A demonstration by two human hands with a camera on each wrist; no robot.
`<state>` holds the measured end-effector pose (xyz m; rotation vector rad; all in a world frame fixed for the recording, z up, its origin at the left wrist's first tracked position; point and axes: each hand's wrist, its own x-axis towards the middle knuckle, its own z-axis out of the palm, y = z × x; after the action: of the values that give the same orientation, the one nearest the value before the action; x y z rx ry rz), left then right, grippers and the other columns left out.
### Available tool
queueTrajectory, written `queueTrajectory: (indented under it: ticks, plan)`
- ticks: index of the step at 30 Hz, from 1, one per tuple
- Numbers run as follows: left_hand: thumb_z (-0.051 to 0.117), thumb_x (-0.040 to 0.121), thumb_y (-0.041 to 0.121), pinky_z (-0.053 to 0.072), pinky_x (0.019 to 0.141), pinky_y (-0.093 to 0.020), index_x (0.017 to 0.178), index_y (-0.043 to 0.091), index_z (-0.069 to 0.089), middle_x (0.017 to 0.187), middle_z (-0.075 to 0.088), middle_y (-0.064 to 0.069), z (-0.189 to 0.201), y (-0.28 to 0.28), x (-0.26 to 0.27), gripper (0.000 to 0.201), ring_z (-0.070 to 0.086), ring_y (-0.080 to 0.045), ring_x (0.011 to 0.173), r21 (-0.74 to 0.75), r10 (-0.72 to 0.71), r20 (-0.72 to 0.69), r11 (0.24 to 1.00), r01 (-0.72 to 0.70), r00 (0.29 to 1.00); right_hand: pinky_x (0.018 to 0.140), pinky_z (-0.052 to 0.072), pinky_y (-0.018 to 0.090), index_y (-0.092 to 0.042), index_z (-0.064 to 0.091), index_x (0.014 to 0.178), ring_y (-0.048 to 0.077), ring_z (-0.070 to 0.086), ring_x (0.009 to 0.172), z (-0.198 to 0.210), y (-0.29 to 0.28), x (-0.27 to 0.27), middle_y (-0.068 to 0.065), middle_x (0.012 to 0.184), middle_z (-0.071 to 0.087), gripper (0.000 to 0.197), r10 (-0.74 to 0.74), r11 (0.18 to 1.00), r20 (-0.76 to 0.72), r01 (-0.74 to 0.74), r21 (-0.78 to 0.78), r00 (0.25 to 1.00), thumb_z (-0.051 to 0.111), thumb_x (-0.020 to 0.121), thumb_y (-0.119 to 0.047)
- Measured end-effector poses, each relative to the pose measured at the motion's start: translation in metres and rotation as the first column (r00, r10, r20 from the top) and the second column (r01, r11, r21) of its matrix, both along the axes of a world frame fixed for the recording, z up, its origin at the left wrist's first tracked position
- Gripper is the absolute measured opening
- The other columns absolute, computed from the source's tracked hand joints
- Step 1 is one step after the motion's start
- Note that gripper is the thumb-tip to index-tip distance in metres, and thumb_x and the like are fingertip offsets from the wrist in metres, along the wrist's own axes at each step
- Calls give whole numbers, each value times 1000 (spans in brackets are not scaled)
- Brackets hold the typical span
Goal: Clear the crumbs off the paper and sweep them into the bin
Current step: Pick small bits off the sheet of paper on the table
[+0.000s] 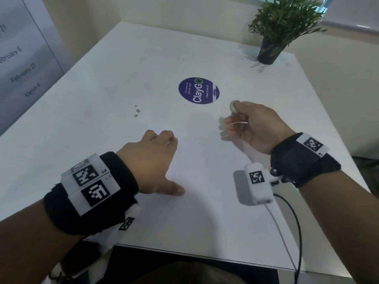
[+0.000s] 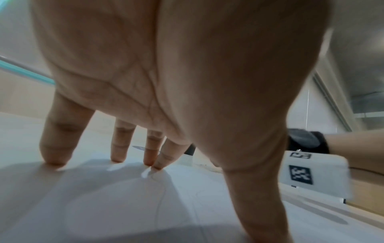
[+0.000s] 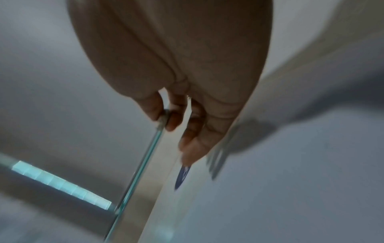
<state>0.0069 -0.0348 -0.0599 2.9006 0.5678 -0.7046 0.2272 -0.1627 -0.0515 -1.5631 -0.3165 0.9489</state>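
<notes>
A white paper sheet point(image 1: 201, 181) lies on the white table point(image 1: 102, 64), hard to tell apart from it. My left hand point(image 1: 160, 156) presses down on the sheet's left part with straight, spread fingertips point(image 2: 55, 160). My right hand point(image 1: 246, 121) hovers over the sheet's far right side and pinches a small pale round piece point(image 1: 232, 106) between thumb and forefinger point(image 3: 174, 121). A few brown crumbs point(image 1: 136, 111) sit on the table beyond the left hand. No bin shows in any view.
A round purple ClayGo sticker point(image 1: 199, 90) is stuck to the table's middle. A potted green plant point(image 1: 274, 37) stands at the far right corner. A white tagged device point(image 1: 259, 183) hangs under the right wrist with a cable. The table's near edge point(image 1: 184, 252) is close to my body.
</notes>
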Motion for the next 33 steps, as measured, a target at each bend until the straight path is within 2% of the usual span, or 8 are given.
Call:
queueTrajectory:
  ticks: [3,6,14,18,22,27,31,33]
  plan:
    - [56,65,91,49,99,-45,155,11,13,161,9,-4,-1,-2,1,127,16,-23,145,16,44,-27,999,-44,999,51,47,30,-12,60,75,20,53,54,1,18,-43,8,63,61,31,520,840,344,-396,-371,781,57,101,-29]
    - [53,60,95,48,101,-44,152,8,21,155,19,-3,0,-2,1,130,24,-25,139,32,47,-15,998,-46,999,64,49,35,-2,64,73,20,53,56,-3,44,-60,10,64,63,43,762,639,500,-351,-685,411,56,98,-36]
    - [48,58,98,50,97,-47,155,8,15,158,13,3,-1,1,-4,137,21,-25,143,13,64,-1,998,-64,998,59,42,29,-7,67,80,23,57,75,3,59,-42,5,79,64,39,855,509,473,-168,-844,212,55,98,-41]
    - [50,59,97,53,89,-45,151,7,22,154,18,3,-1,1,-3,132,24,-25,139,29,56,-14,998,-55,998,55,36,28,-13,59,70,26,54,79,10,48,-28,3,73,58,40,845,512,493,-44,-858,209,53,98,-41]
    - [51,59,97,50,80,-41,145,9,30,146,25,2,-1,0,-1,124,30,-25,133,43,52,-16,998,-52,999,52,31,28,-14,54,65,15,49,62,2,61,-57,1,67,56,43,839,544,519,-203,-814,166,54,99,-40]
    - [50,62,96,51,91,-45,153,8,18,156,15,3,-3,1,-4,131,22,-25,141,33,42,-2,999,-42,999,55,35,28,-14,55,64,19,51,67,5,51,-34,1,68,57,44,856,500,474,-98,-860,204,56,98,-41]
    - [52,60,96,51,94,-46,145,10,32,152,22,2,2,6,-2,122,28,-26,135,30,10,-49,1000,-9,999,58,42,28,-13,58,67,19,53,61,6,44,-27,1,66,62,43,802,564,496,-148,-813,332,55,99,-40]
    - [47,65,93,50,93,-46,112,17,53,135,41,3,8,18,2,90,41,-25,120,-13,12,-29,1000,-13,1000,55,45,27,-12,56,67,20,52,52,2,47,-37,1,59,61,41,724,655,493,-259,-710,482,55,100,-37]
